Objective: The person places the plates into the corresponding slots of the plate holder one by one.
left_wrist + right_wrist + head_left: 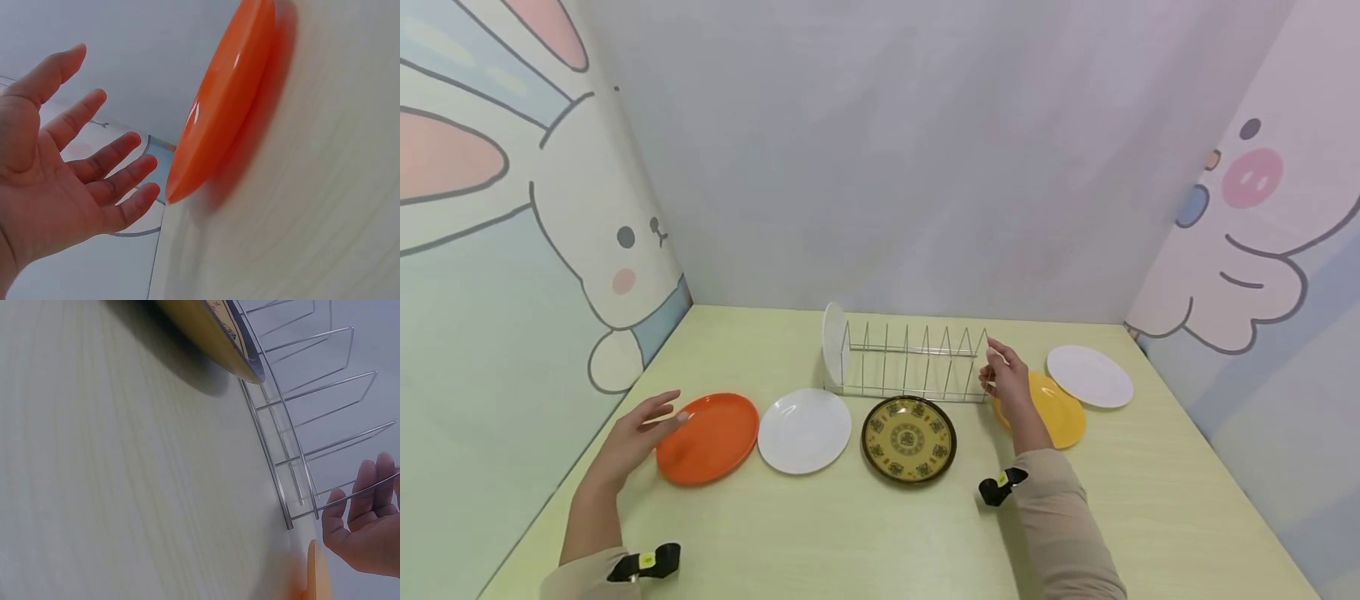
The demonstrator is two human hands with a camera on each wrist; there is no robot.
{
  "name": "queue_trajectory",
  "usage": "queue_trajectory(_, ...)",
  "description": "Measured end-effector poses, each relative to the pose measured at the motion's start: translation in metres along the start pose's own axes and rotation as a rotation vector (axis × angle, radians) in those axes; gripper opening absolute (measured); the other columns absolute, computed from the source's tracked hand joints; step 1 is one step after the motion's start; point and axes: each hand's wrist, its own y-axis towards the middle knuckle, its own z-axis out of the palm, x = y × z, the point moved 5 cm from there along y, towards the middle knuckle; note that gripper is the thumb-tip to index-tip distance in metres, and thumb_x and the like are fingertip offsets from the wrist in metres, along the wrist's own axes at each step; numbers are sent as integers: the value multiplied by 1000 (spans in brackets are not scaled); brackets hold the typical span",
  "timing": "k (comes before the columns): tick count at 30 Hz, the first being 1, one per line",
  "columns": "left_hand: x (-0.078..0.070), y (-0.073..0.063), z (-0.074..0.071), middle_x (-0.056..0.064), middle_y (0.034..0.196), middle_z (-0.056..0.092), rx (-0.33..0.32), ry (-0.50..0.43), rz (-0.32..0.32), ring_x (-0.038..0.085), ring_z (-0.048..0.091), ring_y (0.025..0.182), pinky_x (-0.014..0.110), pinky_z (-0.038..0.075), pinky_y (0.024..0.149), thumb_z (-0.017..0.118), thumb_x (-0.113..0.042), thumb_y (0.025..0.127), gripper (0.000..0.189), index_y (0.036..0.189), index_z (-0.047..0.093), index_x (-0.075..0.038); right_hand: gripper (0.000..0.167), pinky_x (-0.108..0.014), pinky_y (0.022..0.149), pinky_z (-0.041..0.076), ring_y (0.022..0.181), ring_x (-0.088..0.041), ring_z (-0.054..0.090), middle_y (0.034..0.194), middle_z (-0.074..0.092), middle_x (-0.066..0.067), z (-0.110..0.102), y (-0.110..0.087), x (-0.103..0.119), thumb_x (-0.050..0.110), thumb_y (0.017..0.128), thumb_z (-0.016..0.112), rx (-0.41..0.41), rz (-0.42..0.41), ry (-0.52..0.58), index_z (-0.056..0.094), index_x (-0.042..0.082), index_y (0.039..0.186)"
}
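My left hand hovers at the left edge of an orange plate, fingers spread and holding nothing. In the left wrist view its palm shows beside the plate's rim. At the right end of a metal wire dish rack, my right hand has its fingers curled about the end wire. The right wrist view shows those fingers reaching past that wire. One white plate stands upright in the rack's leftmost part.
A white plate and a patterned brown-green plate lie in front of the rack. Under and beside the right forearm lies a yellow plate, with another white plate behind it. Walls with cartoon figures border the table.
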Motion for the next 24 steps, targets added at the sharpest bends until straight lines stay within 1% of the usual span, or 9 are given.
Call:
queue_trajectory(4, 13, 0, -7, 32, 140, 25, 36, 22, -22, 49, 33, 120, 62, 36, 90, 55, -44, 91, 73, 147, 24, -8, 39, -27, 62, 48, 62, -12, 53, 69, 53, -1, 0, 0, 1, 27, 98, 49, -1, 0, 0, 48, 18, 135)
queue_trajectory(9, 28, 2, -15, 33, 140, 22, 80, 4, -89, 48, 31, 121, 61, 36, 91, 56, -44, 91, 78, 148, 18, -6, 43, -28, 63, 48, 62, -11, 52, 69, 53, -1, 1, -2, 2, 27, 98, 49, 10, -1, -10, 44, 16, 139)
queue_trajectory(10, 30, 3, -16, 34, 139, 22, 90, 1, -100, 49, 32, 121, 60, 35, 92, 55, -42, 92, 78, 148, 17, -5, 43, -28, 63, 48, 62, -11, 52, 69, 53, -1, 1, -2, 3, 27, 98, 49, 11, -2, -9, 43, 15, 139)
queue_trajectory(13, 37, 5, -19, 35, 136, 27, 106, 13, -122, 48, 36, 119, 56, 40, 90, 55, -43, 92, 79, 147, 15, -3, 45, -28, 62, 48, 62, -11, 52, 69, 53, -1, 0, -2, 2, 27, 98, 49, 12, -4, -7, 42, 13, 140)
queue_trajectory(16, 42, 6, -20, 35, 134, 34, 128, 10, -146, 47, 41, 117, 50, 45, 87, 57, -40, 91, 81, 147, 15, -1, 43, -27, 62, 48, 62, -11, 52, 69, 53, 0, 0, -1, 1, 27, 98, 49, 5, 0, -4, 44, 15, 138)
queue_trajectory(19, 46, 9, -20, 30, 124, 48, 139, 2, -185, 41, 51, 107, 42, 50, 83, 63, -36, 88, 82, 145, 18, 2, 40, -27, 61, 48, 61, -11, 53, 68, 53, -1, -1, -1, 1, 27, 97, 50, -8, 5, 1, 47, 17, 136)
queue_trajectory(21, 49, 12, -19, 23, 112, 57, 135, 10, -212, 32, 58, 96, 36, 52, 78, 67, -33, 86, 83, 143, 21, 5, 40, -27, 61, 48, 61, -11, 53, 68, 53, 0, -1, 0, 1, 27, 97, 49, -8, 4, 2, 47, 18, 136)
queue_trajectory(23, 52, 15, -18, 15, 101, 62, 120, 16, -236, 23, 60, 85, 32, 53, 72, 71, -29, 83, 82, 141, 25, 7, 39, -27, 61, 48, 61, -11, 53, 68, 53, -1, 0, -1, 0, 27, 97, 50, -13, 6, 5, 48, 18, 135)
queue_trajectory(24, 53, 16, -18, 13, 96, 62, 113, 18, -248, 20, 60, 80, 31, 53, 69, 72, -27, 82, 81, 140, 27, 8, 39, -27, 61, 48, 62, -12, 52, 68, 53, -1, 0, -1, 0, 27, 97, 50, -14, 6, 5, 49, 18, 135)
